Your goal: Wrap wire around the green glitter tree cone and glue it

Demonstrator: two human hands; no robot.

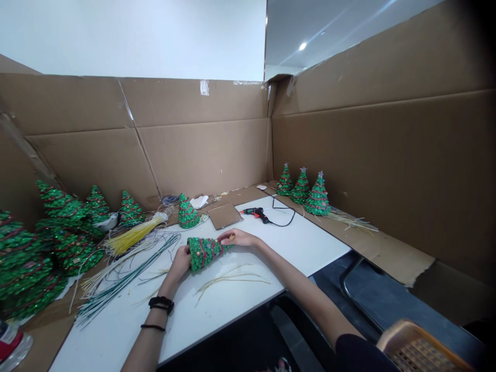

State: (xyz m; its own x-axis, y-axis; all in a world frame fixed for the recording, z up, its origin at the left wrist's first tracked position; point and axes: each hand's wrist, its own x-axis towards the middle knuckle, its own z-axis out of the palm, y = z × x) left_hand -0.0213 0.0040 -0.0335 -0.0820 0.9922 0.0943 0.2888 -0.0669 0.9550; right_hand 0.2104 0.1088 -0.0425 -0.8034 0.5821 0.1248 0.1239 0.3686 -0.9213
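The tree (205,254) lies on its side just above the table (310,243), its broad base toward the left hand (181,262) and its tip toward the right hand (240,237). The left hand is curled around the base rim, fingers partly hidden behind it, and has hold of it there; the right hand is loosely bent with fingertips at the tip, though whether it pinches the tree or something small I cannot tell. The tree looks light for its bulk and probably stiff enough to keep its cone shape, with a bumpy, glittery surface that should give grip rather than slip; the red garland and small ornaments look the fragile part, so the base rim is likely the safest hold, with only a light touch near the narrow tip. Pale strands (217,280) lie loose just below it, and green strands (127,276) and a yellow bundle (134,235) lie to the left. Beyond are a small tree (188,213), a cardboard square (225,216) and a glue gun (256,211). The only likely container is a clear jar (13,343) with a red band, cut off at lower left; its contents cannot be made out.
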